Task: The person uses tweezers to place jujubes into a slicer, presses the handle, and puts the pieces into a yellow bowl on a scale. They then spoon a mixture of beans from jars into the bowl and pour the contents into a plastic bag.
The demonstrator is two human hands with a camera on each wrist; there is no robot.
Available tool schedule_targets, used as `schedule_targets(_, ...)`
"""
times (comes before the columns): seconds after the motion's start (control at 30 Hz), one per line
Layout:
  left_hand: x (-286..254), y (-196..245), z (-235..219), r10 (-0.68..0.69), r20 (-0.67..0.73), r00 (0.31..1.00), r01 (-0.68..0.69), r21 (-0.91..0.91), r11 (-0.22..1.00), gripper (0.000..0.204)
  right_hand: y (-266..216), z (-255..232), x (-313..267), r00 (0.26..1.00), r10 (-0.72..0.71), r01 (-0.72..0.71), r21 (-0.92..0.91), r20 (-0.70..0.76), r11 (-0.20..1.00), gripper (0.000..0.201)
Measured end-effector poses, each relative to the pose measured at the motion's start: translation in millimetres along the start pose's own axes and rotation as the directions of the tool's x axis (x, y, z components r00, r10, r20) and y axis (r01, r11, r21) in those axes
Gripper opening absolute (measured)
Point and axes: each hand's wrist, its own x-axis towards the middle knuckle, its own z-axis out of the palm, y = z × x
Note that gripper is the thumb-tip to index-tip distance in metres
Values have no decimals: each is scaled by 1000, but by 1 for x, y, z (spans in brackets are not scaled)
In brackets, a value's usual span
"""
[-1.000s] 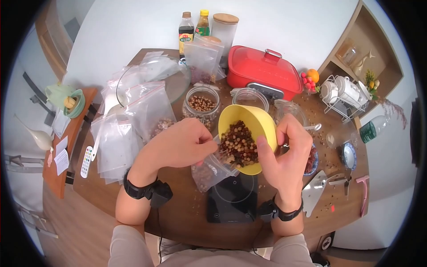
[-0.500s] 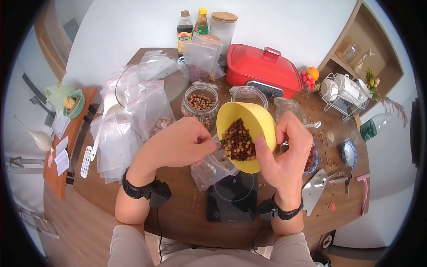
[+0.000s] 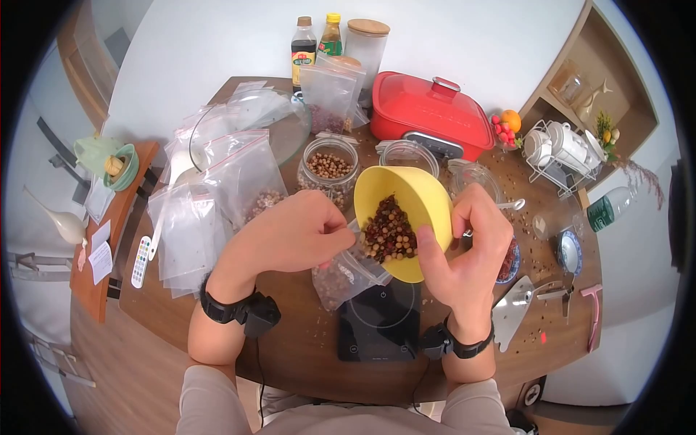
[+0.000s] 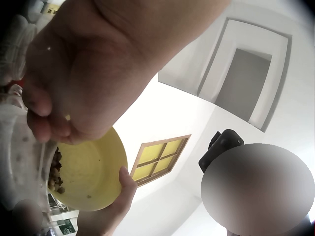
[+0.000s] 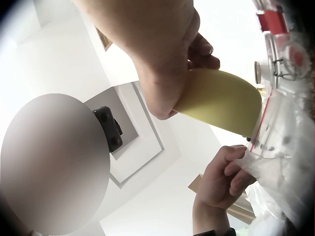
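My right hand (image 3: 471, 254) grips the rim of a yellow bowl (image 3: 428, 196), thumb in front and fingers behind. The bowl tilts to the left, and a pile of dark and tan peppercorn-like grains (image 3: 391, 228) lies in its lower side. Just under its lip is the mouth of a clear zip bag (image 3: 337, 286) with some grains inside. My left hand (image 3: 297, 232) pinches the bag's edge; in the right wrist view the left fingers (image 5: 238, 172) hold the plastic beside its red zip line. Below the bowl lies a flat black panel (image 3: 379, 337) with a circle marking.
Behind the hands stand a glass jar of tan grains (image 3: 328, 170), another open jar (image 3: 407, 156) and a red lidded cooker (image 3: 431, 112). Stacked zip bags (image 3: 188, 232) lie at left. A metal spatula (image 3: 513, 308), scissors and a blue-rimmed bowl (image 3: 569, 254) sit at right among scattered grains.
The grains in the yellow bowl have shifted away from its lower lip, and the pile looks smaller. Both hands stay nearly where they were, still holding bag and bowl.
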Motion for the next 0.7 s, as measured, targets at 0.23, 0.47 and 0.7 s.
schedule_targets(0.23, -1, 2, 0, 2, -4, 1000, -1, 7, 1000, 29, 0, -1, 0, 1000, -11, 11, -6, 3, 1000, 39)
schedule_targets(0.47, 0, -1, 0, 46, -17, 999, -46, 16, 999, 30, 0, -1, 1, 998, -64, 64, 28, 6, 998, 39)
schedule_targets(0.7, -1, 1, 0, 25, -21, 999, -25, 22, 999, 30, -3, -2, 1, 994, -105, 105, 7, 14, 994, 40)
